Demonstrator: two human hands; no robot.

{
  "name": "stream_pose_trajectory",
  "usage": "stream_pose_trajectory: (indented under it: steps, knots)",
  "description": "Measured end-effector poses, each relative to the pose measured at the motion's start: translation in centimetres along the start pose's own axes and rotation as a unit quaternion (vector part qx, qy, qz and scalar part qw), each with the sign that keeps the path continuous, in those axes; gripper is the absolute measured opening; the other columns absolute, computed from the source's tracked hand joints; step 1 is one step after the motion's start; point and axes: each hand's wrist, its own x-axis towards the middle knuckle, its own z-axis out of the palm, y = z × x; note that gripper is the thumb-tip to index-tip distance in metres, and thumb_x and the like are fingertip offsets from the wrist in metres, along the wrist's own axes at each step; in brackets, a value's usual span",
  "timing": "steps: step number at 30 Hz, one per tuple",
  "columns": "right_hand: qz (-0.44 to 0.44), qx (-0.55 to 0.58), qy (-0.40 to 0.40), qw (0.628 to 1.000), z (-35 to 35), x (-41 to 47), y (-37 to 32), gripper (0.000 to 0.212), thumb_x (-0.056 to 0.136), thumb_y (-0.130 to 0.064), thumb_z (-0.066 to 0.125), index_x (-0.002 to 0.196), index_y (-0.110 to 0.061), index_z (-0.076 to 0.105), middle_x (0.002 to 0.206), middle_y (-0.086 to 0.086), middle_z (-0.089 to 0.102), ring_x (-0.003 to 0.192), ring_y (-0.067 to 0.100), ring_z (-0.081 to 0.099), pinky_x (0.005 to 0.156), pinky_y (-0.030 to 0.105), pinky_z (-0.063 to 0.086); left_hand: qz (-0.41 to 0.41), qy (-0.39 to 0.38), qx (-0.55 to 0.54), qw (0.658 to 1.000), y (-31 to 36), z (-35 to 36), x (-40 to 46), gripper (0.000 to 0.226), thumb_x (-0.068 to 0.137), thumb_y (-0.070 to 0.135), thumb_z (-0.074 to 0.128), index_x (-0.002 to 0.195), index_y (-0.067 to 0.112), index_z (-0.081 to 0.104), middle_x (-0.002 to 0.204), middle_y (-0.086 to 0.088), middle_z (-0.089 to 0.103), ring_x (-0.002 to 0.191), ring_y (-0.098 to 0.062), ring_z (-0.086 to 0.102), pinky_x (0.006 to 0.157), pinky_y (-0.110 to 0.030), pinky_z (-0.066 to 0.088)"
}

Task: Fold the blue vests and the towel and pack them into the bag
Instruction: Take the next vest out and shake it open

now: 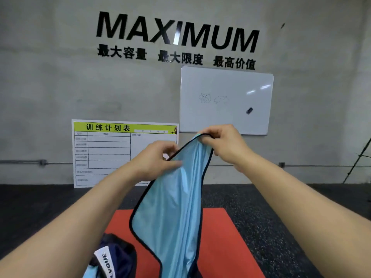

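Nearest you, bottom left, the navy bag [116, 251] sits on the red-orange mat [224, 237], mouth slumped open, w/ a white label strip & a bit of light-blue fabric showing at its lower edge. That's prob. a vest already in, but you can't confirm from here. No towel in view.

Above it you're holding one blue vest [172, 207] up in the air, so it hangs down over the mat & past the bottom edge of frame. Your left hand [158, 157] pinches the dark-bound edge, fingers curled on the cloth. Your right hand [222, 143] grips the top of the strap loop, fingers curled round the binding. Hands are near each other, vest bunched between them.

Progress, as a guess: early-mid. This vest isn't folded yet, just lifted & being sorted out. Still to do: fold it, pack it, then the towel & any other vests.

Materials: vest is thin, shiny, slippery-looking synthetic, long soft vertical folds, edged w/ navy piping. Mat is flat, matte, rectangular. Floor [281, 207] is dark speckled rubber.

Far off, the grey wall [50, 77] carries black "MAXIMUM" lettering, a whiteboard [226, 101] w/ small doodles, & a training-plan chart [104, 153] leaning at floor level.
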Motion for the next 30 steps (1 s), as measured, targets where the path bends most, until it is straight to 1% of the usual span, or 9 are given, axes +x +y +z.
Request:
stream_pose_trajectory:
  steps: [5,9,13,15,18,20,22,25,30]
  knots:
    - [0.067,0.013,0.053,0.996,-3.0,0.6,1.6,0.014,0.097,-0.012,0.068,0.108,-0.012,0.078,0.084,-0.005,0.068,0.046,-0.006,0.051,0.045,0.011,0.04,-0.07,-0.059,0.153,0.984,-4.6,0.0,-2.3,0.017,0.086,0.014,0.064,0.085,0.027,0.074,0.082,0.01,0.071,0.064,-0.007,0.058,0.075,-0.036,0.055]
    - [0.108,-0.013,0.08,0.991,-5.8,0.4,3.4,0.015,0.096,-0.014,0.071,0.108,-0.013,0.077,0.08,-0.006,0.066,0.047,0.0,0.052,0.043,0.012,0.04,-0.101,-0.003,0.21,0.972,-7.2,-1.8,-2.8,0.023,0.09,0.012,0.06,0.078,0.027,0.07,0.079,0.01,0.071,0.079,-0.014,0.062,0.077,-0.035,0.053]
    - [0.145,-0.026,0.131,0.98,-8.6,0.4,5.6,0.008,0.094,-0.017,0.073,0.099,-0.022,0.077,0.091,-0.001,0.073,0.046,0.008,0.056,0.047,0.021,0.048,-0.109,0.073,0.253,0.958,-7.5,-4.0,-1.8,0.02,0.096,0.016,0.06,0.081,0.027,0.067,0.084,0.006,0.07,0.078,-0.023,0.062,0.072,-0.035,0.049]
    - [0.172,0.022,0.14,0.975,-9.5,0.6,6.4,0.01,0.096,-0.012,0.07,0.095,-0.02,0.075,0.097,0.006,0.074,0.052,0.01,0.067,0.052,0.024,0.058,-0.112,0.116,0.245,0.956,-6.8,-4.9,-1.1,0.015,0.098,0.017,0.06,0.092,0.025,0.072,0.087,0.003,0.071,0.066,-0.019,0.064,0.069,-0.032,0.047]
    - [0.184,0.103,0.153,0.965,-9.9,1.1,7.2,0.01,0.099,-0.004,0.064,0.101,-0.01,0.072,0.106,0.014,0.074,0.073,0.02,0.077,0.061,0.026,0.062,-0.104,0.172,0.208,0.957,-5.7,-6.1,0.1,0.02,0.098,0.012,0.057,0.101,0.019,0.075,0.075,-0.001,0.074,0.051,-0.01,0.067,0.064,-0.027,0.05]
    - [0.161,0.111,0.167,0.966,-9.9,1.4,7.6,0.013,0.099,-0.004,0.062,0.101,-0.01,0.073,0.11,0.015,0.074,0.087,0.023,0.076,0.07,0.026,0.063,-0.106,0.194,0.148,0.964,-5.3,-6.8,0.9,0.023,0.097,0.007,0.055,0.095,0.018,0.075,0.073,-0.008,0.074,0.061,-0.017,0.073,0.067,-0.03,0.058]
    - [0.133,0.109,0.168,0.971,-9.5,1.7,7.7,0.014,0.1,-0.005,0.06,0.102,-0.012,0.073,0.11,0.013,0.074,0.098,0.023,0.074,0.079,0.024,0.062,-0.1,0.206,0.106,0.968,-5.5,-7.4,1.7,0.027,0.095,0.005,0.054,0.09,0.02,0.076,0.08,-0.011,0.076,0.074,-0.025,0.076,0.079,-0.037,0.062]
    - [0.119,0.11,0.163,0.973,-9.1,1.9,8.1,0.016,0.1,-0.005,0.06,0.1,-0.015,0.072,0.106,0.007,0.073,0.102,0.022,0.073,0.092,0.029,0.059,-0.1,0.219,0.082,0.967,-6.0,-8.0,2.2,0.024,0.095,0.009,0.057,0.096,0.018,0.079,0.087,-0.007,0.078,0.084,-0.027,0.076,0.089,-0.047,0.06]
    - [0.112,0.094,0.139,0.98,-8.6,2.0,9.3,0.024,0.101,-0.005,0.057,0.092,-0.021,0.072,0.096,0.0,0.073,0.09,0.017,0.072,0.081,0.02,0.06,-0.101,0.215,0.088,0.968,-7.3,-7.4,1.7,0.021,0.095,0.012,0.059,0.1,0.018,0.079,0.086,-0.004,0.078,0.086,-0.023,0.075,0.091,-0.046,0.059]
